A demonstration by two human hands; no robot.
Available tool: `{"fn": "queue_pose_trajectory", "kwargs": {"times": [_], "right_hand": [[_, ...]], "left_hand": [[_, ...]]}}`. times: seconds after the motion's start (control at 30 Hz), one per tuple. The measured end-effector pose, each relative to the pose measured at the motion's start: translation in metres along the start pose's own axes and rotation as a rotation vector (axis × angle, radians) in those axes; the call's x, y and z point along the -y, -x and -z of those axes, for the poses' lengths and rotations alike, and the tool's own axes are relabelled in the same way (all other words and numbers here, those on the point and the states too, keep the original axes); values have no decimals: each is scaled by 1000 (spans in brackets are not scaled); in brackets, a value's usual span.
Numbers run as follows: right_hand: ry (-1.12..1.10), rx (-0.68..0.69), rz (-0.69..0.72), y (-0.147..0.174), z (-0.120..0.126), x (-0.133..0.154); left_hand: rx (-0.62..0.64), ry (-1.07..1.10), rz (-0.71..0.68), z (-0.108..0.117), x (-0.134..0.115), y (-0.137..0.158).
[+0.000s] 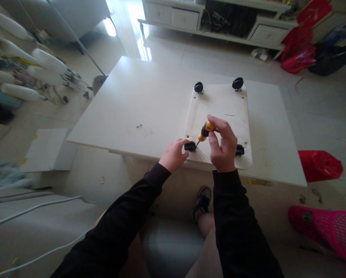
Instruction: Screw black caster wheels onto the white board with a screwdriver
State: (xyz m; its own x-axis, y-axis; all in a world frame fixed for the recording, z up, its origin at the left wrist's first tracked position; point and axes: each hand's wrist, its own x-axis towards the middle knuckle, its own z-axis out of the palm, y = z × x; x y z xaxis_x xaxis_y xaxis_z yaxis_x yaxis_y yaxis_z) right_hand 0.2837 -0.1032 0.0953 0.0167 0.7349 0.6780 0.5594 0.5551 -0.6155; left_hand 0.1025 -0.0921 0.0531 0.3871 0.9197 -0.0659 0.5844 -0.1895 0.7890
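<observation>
A white board (pixel 219 106) lies flat on the white table (pixel 126 104), with black caster wheels at its corners. My left hand (pixel 175 153) grips the near-left caster (pixel 190 146) between thumb and fingers. In my right hand (pixel 223 144) is a yellow and black screwdriver (pixel 205 130), tilted, its tip down at the base of that caster. The near-right caster (pixel 240 150) sits just right of my right hand. At the board's far edge stand the far-left caster (pixel 198 87) and the far-right caster (pixel 238 83).
A white cabinet (pixel 187 19) with drawers stands beyond the table. Red bags (pixel 298 58) lie at the far right. Right of the table are a red container (pixel 320 166) and a pink mesh basket (pixel 329 231). A white box (pixel 48 150) is on the left floor.
</observation>
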Motion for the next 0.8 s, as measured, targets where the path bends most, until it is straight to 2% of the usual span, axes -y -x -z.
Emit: {"fn": "queue_pose_trajectory", "kwargs": {"times": [0.07, 0.23, 0.4, 0.6, 0.8], "right_hand": [[44, 5, 26, -2, 0, 4], [128, -136, 18, -3, -2, 4], [-5, -21, -1, -2, -1, 5], [63, -95, 11, -4, -4, 6], [0, -9, -31, 0, -3, 3]], "left_hand": [[-2, -6, -2, 0, 0, 0], [1, 6, -12, 1, -1, 0], [7, -15, 2, 2, -2, 0], [11, -31, -8, 1, -2, 1], [13, -40, -2, 2, -1, 1]]}}
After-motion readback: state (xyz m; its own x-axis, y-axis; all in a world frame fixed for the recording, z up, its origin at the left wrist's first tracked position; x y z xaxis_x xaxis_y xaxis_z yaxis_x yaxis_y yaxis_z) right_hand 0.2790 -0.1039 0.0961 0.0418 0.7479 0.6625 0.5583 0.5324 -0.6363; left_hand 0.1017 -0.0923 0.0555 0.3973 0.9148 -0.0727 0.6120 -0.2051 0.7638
